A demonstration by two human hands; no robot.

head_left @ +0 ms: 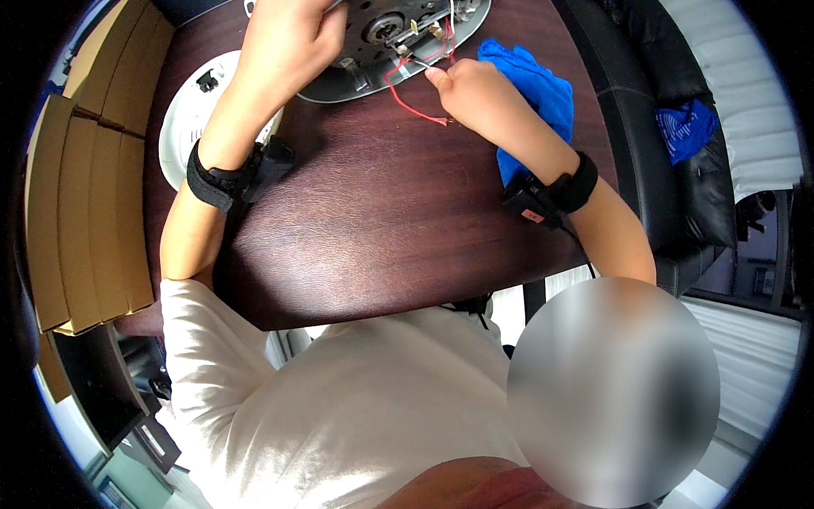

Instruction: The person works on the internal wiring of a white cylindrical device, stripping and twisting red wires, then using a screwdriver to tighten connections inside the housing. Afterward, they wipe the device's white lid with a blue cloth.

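Note:
An opened appliance housing (326, 90), grey and rounded, lies at the far edge of the view with its metal inside facing up. A round metal part (384, 28) sits within it, and thin red wires (409, 105) run out over its near rim onto the table. My right hand (471, 95) is closed at that rim, pinching a thin metal tool (420, 63) whose tip points in among the wires. My left hand (292, 41) is closed at the housing's left side, its fingers partly cut off by the upper edge. What it grips is hidden.
A white oval cover (180, 127) lies under my left forearm on the dark brown table (365, 220). A blue cloth (534, 89) is beside my right forearm. Cardboard boxes (93, 204) line the left side; a black sofa (644, 170) with a blue bag (685, 130) stands right.

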